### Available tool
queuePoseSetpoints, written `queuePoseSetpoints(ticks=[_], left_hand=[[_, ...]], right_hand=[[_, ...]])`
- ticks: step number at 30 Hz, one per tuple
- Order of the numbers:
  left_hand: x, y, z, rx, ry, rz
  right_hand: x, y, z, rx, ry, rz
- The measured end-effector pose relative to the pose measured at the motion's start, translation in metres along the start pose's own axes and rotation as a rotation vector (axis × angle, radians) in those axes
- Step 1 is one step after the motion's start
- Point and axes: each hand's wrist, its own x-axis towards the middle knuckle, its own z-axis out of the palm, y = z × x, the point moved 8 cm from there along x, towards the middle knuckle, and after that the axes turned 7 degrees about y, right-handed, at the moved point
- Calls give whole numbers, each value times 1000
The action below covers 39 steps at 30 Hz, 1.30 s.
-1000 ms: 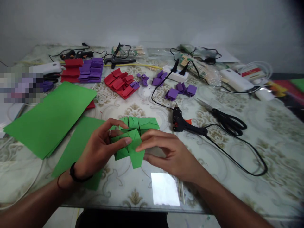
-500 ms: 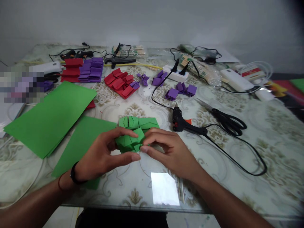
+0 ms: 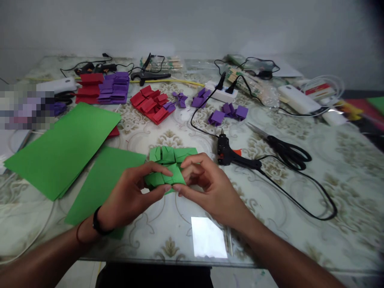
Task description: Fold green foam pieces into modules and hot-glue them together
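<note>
Between my hands is a piece of folded green paper [image 3: 166, 176], creased into box-like flaps. My left hand [image 3: 132, 196] grips its left side, index finger on top and thumb along the near edge. At the near right corner, my right hand [image 3: 210, 188] pinches the paper with the thumb, its other fingers curled behind and partly hidden. Just beyond lie more folded green paper pieces [image 3: 168, 154], partly covered by the held one. Flat green sheets [image 3: 66, 148] are stacked to the left, and another green sheet [image 3: 102, 180] lies partly under my left forearm.
A black glue gun [image 3: 237, 157] and black-handled scissors [image 3: 288, 152] lie to the right. Folded red paper pieces [image 3: 150, 105] and purple paper pieces [image 3: 216, 118] sit farther back. Behind them stand a white power strip [image 3: 225, 94] and a black clamp-like tool [image 3: 150, 75].
My right hand's index finger has lifted and opened outward while the thumb stays at the paper's near edge. My left thumb has come in against the green paper, and its front flap now lies flatter.
</note>
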Motion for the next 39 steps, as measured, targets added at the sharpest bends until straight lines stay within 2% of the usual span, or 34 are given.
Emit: queuePoseSetpoints(ticks=[9,13,19,22,26,31,33,37,39], left_hand=[[0,6,-7,19,87,57],[2,6,-7,0,74,49],[4,-1,-7,-56,70,4],[5,-2,-5,-48,37,7],[4,-4,3,-4,-80,4],[5,6,-1,-40,-102,114],[9,7,-11,-60,-41,107],[18,-1,-39,-134,226,18],[19,-3,-41,-139,263,-14]], right_hand=[[2,0,0,-121,-17,53],[3,-1,0,-216,-29,62],[3,4,0,-230,-39,103],[2,6,5,-265,-101,95],[2,7,7,-343,-119,84],[1,8,7,-246,-134,143],[5,0,1,-303,-122,36],[15,-25,-15,-632,-46,-387],[19,-21,-14,-810,-86,-459]])
